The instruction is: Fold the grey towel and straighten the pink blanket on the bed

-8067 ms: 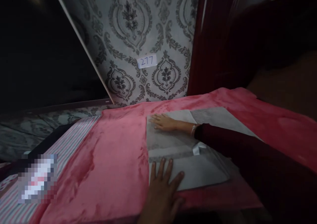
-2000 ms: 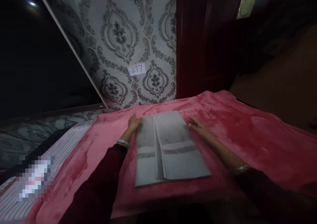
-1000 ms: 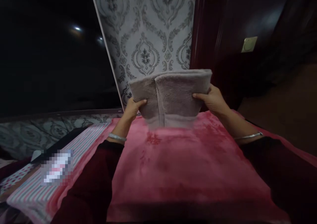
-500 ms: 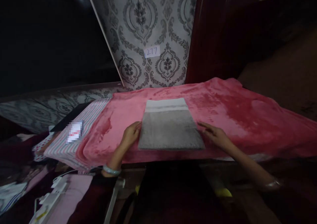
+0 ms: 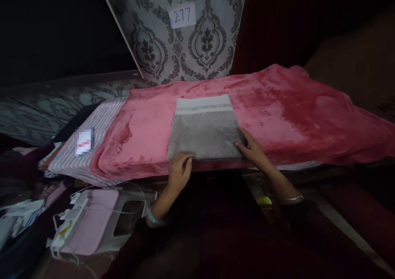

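A folded grey towel (image 5: pixel 203 126) with a paler band along its far end lies flat on a pink plush blanket (image 5: pixel 148 126). My left hand (image 5: pixel 180 170) is at the towel's near edge, close to the left corner, with its fingers curled in and the thumb against them; the edge seems to be pinched there. At the near right corner, my right hand (image 5: pixel 252 149) touches the towel's side, thumb and fingers apart. Both wrists wear bangles.
Striped cloth (image 5: pixel 101 118) covers the surface's left end, with a small blurred packet (image 5: pixel 84 141) on it. Below left stands a pink and white stool (image 5: pixel 98 213) carrying a power strip (image 5: pixel 72 217) and loose cables. A dark screen (image 5: pixel 55 32) and patterned wall rise behind.
My left hand has moved from the towel's left side to its near edge. My right hand has come inward onto the right corner. The view has tilted down.
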`<state>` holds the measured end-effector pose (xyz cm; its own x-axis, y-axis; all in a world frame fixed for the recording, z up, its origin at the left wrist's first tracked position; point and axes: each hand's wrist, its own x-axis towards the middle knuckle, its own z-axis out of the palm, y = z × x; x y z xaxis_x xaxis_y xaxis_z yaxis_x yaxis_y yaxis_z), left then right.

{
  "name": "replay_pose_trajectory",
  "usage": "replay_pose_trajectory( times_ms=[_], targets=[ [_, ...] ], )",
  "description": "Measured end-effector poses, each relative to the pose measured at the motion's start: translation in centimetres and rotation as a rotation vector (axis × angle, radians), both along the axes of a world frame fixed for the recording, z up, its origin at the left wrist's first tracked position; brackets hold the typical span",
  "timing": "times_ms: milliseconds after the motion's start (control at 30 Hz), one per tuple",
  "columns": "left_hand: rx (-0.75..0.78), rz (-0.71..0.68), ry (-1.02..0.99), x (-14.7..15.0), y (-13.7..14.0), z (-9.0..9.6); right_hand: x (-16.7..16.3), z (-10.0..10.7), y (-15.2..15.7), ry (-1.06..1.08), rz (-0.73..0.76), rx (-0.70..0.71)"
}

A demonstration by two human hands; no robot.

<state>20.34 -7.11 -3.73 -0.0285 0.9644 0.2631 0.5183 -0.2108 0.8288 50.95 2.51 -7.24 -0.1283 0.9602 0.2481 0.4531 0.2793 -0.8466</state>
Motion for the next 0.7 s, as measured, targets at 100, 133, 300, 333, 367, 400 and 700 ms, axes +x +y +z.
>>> replay_pose_trajectory(
  times_ms=[100, 133, 300, 333, 367, 400, 700],
  targets=[
    [-0.338, 0.069, -0.355, 0.1, -2.0, -1.6, 0.7, 0.2, -1.9, 0.363, -0.131, -0.154],
    [-0.496, 0.028, -0.502, 0.5, -2.2, -2.0, 0.7, 0.3, -2.5, 0.456, -0.158, -0.196],
    [-0.761, -0.084, -1.082, 3.0, -0.8, -2.3, 0.7, 1.1, -3.5, 0.667, -0.291, -0.350],
    [-0.732, -0.052, -1.129, 3.4, -0.4, -2.0, 0.9, 1.3, -3.3, 0.677, -0.300, -0.376],
    [-0.708, -0.020, -1.165, 3.8, -0.2, -1.7, 1.1, 1.5, -3.1, 0.682, -0.299, -0.404],
    [-0.691, 0.007, -1.197, 4.1, 0.0, -1.4, 1.4, 1.6, -2.8, 0.684, -0.281, -0.436],
    [-0.647, 0.267, -1.466, 5.8, 0.6, 1.5, 1.1, 2.1, -0.3, 0.669, -0.042, -0.587]
  ],
)
